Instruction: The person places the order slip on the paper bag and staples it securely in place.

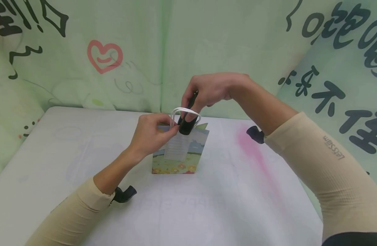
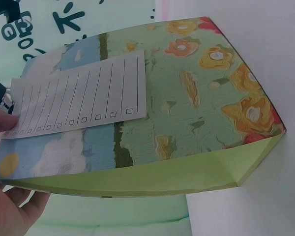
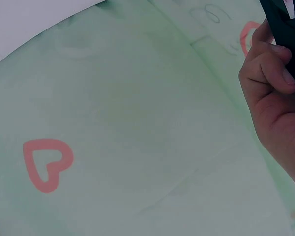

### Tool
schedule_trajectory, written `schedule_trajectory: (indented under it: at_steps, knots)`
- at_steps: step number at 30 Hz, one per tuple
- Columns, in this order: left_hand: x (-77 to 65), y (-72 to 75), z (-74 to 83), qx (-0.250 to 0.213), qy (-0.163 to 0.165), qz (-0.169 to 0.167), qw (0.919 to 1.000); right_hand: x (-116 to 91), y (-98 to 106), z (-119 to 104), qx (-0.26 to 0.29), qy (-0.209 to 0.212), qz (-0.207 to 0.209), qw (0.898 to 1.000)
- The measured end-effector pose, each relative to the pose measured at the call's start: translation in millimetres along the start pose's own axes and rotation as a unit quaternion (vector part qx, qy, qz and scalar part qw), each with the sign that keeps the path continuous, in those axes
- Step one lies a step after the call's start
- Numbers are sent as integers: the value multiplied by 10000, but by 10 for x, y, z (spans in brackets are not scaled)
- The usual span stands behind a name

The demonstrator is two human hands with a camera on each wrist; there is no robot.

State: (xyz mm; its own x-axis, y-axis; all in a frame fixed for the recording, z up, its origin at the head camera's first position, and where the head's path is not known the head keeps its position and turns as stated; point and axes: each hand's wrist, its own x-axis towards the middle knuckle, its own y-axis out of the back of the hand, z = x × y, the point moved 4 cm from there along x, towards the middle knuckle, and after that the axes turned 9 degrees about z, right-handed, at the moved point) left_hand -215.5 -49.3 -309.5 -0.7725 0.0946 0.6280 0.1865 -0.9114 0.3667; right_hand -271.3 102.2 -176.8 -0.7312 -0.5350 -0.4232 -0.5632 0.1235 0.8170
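A: Where is the bag?

B: The flowered paper bag (image 1: 176, 167) stands at the middle of the head frame on the white table (image 1: 237, 198). In the left wrist frame it fills most of the picture.

A: And the hands?

B: The left hand (image 1: 150, 135), left of centre, pinches the bag's top edge, with its thumb over the end of the lined slip (image 1: 177, 147). The right hand (image 1: 211, 90), just above centre, has its fingers curled round a black tool (image 1: 187, 127), perhaps a stapler.

A: Which step would you call this?

B: Fastening the slip to the bag's front, I think: the tool's lower end is at the slip's top. I can't tell whether it bites the paper, or whether a fastening is in.

A: What does the next move call for?

B: Slip and rim held flat together, the tool lined up over both, and the white cord handles (image 1: 183, 108) clear of it. Then a firm squeeze, I'd judge.

A: Count everything for me.

B: One bag, one slip, one tool. Two white cord strands show at the bag's top. Two black wrist pieces (image 1: 124, 194), one at each cuff: lower left and right of centre in the head frame.
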Motion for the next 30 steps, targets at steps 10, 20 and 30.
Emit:
schedule_trajectory:
  at_steps: [10,20,30]
  knots:
    - [12,1,-16,-73,-33,26,10000,16,-63,-38,-260,42,194,9995]
    - [13,5,-40,-60,-41,23,10000,45,-122,3,-201,710,767,9943]
    - [9,17,-45,-61,-72,90,9999,33,-170,155,547,425,1442,9871]
